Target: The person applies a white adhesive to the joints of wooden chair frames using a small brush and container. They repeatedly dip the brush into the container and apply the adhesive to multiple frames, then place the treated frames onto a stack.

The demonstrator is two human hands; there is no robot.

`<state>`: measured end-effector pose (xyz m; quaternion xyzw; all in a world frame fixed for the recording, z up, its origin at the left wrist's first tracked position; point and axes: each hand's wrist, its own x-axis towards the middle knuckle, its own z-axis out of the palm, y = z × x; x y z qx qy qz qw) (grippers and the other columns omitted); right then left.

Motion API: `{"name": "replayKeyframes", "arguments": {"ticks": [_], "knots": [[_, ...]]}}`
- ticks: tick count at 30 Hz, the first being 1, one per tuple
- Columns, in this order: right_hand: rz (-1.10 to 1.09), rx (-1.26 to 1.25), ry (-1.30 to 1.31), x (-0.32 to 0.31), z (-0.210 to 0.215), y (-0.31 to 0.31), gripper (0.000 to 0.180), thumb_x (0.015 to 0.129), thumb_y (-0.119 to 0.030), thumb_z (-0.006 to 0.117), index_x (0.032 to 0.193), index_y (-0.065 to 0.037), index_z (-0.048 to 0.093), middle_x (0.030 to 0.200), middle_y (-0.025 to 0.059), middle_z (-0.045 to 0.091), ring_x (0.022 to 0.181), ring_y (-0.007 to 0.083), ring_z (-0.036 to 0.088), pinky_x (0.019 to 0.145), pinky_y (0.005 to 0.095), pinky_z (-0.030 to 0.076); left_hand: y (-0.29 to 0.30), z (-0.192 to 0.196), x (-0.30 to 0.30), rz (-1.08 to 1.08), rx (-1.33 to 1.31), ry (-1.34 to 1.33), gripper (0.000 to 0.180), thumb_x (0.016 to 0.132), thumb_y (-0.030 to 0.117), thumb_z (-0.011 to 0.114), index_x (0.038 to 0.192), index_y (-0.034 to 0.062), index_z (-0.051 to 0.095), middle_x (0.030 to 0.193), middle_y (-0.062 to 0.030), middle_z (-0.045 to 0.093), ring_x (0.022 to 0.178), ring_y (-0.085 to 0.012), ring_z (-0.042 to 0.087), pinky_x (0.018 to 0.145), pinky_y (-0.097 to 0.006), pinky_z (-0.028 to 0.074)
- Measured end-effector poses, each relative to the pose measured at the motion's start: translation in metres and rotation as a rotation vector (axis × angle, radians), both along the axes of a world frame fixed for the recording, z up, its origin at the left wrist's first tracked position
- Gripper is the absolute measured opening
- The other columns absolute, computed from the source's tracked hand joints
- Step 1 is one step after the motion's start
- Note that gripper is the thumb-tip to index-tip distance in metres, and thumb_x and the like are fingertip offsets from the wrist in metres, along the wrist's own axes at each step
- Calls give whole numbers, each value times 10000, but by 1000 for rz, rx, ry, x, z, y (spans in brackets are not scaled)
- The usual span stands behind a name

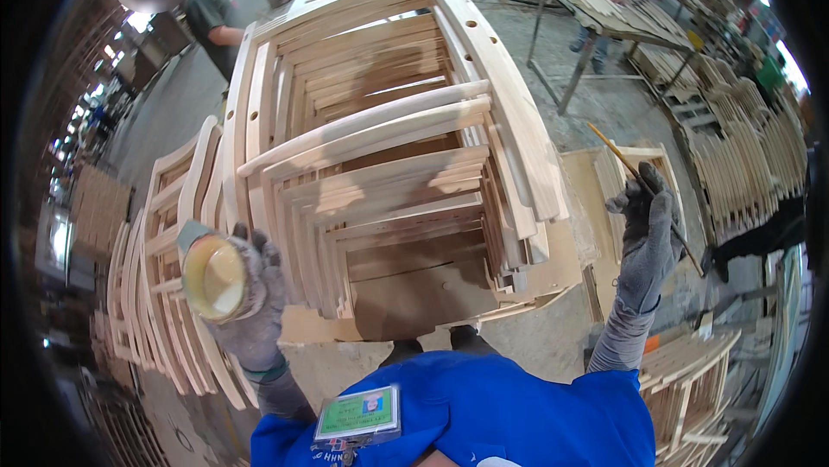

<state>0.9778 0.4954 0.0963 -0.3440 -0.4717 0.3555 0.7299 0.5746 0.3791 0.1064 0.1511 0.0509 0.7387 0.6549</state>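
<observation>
My left hand (pixel 263 298), in a grey glove, is wrapped round a small cup (pixel 192 292) of pale yellowish liquid. A flat blue-grey piece (pixel 191 232) sticks up by the cup's rim; whether my fingers hold it too I cannot tell. In my gloved right hand (pixel 649 238) is a thin wooden stick (pixel 615 152), slanting up to the left; no bristles can be made out on it. Between my hands stands a large stack of nested wooden chair frames (pixel 371 134), with curved rails and round holes in the outer posts. Neither hand touches the stack.
More wooden frames (pixel 162 268) lean at the left, and others (pixel 691 381) lie at the lower right. A metal-legged table (pixel 626 22) with wooden slats stands at the far right, with a person in blue behind it. Another person (pixel 210 13) stands beyond the stack at left.
</observation>
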Motion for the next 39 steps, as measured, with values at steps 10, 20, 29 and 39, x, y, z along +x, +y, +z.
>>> {"name": "replayKeyframes", "arguments": {"ticks": [10, 20, 29, 39], "knots": [[157, 95, 24, 1, 31, 26, 157, 849, 26, 534, 1000, 49, 572, 944, 152, 607, 794, 194, 638, 703, 304, 558, 29, -2, 60, 39, -119, 63, 693, 860, 561, 450, 1343, 72, 367, 1254, -197, 461, 1148, -331, 465, 1017, -485, 343], [-43, 189, -126, -27, 41, -33, 140, 827, -13, 564, 960, 29, 554, 978, 163, 568, 768, 206, 627, 661, 299, 544, 35, -6, 34, -55, -294, 18, 578, 891, 563, 378, 1219, 98, 477, 1152, -127, 544, 1061, -292, 532, 946, -472, 432], [300, 255, -290, -108, 71, -55, 164, 794, -26, 625, 929, 12, 539, 909, 177, 577, 681, 214, 622, 588, 309, 552, 28, -11, 2, -227, -138, -17, 552, 918, 522, 365, 1280, 111, 438, 1235, -104, 500, 1149, -293, 490, 981, -525, 397], [749, 160, -500, -192, 104, 1, 163, 743, 92, 656, 875, 33, 582, 895, 167, 644, 785, 184, 651, 691, 283, 557, 37, 2, 7, -6, -99, 156, 469, 953, 440, 368, 1255, 96, 466, 1187, -88, 543, 1123, -224, 524, 952, -409, 451]]}}
